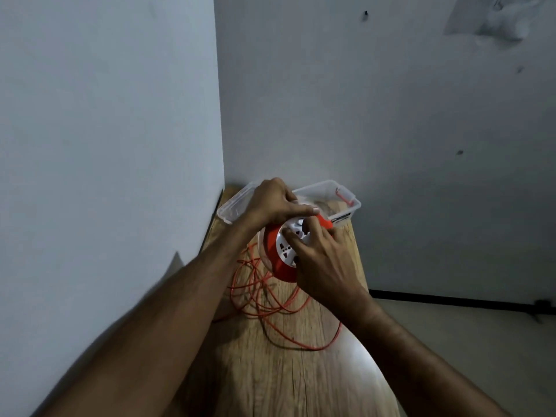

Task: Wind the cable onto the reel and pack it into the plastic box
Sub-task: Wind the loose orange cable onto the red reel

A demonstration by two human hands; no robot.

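Left hand [272,203]: fingers curled over the top rim of the reel [278,251], thumb stretched rightward along its upper edge, nail visible. Grip is closed round the reel's rim; the fingertips themselves are hidden behind it.

Right hand [320,266]: fingers bent and spread on the white face of the reel, tips pressing among the socket openings. At least 2 fingertips touch the white disc; the thumb side lies at the lower edge of the reel. Cannot tell whether the fingers hook into a recess or only press flat.

Reel: orange body with white socket plate, held on edge and tilted, plate facing the camera and to the right. It is held between the 2 hands, above the far part of the table [301,380]. An orange handle part [324,221] juts out at its upper right, just beside the right fingers.

Cable [270,299]: thin, orange, mostly unwound. It lies in several loose overlapping loops on the wood just below the reel, 1 long loop reaching toward the near right edge of the table.

Plastic box [346,197]: clear, lid off, with an orange clasp at its right end. It stands at the far end of the table in the corner of the walls [105,130], directly behind the hands and partly hidden by the left one.

Both forearms bare.
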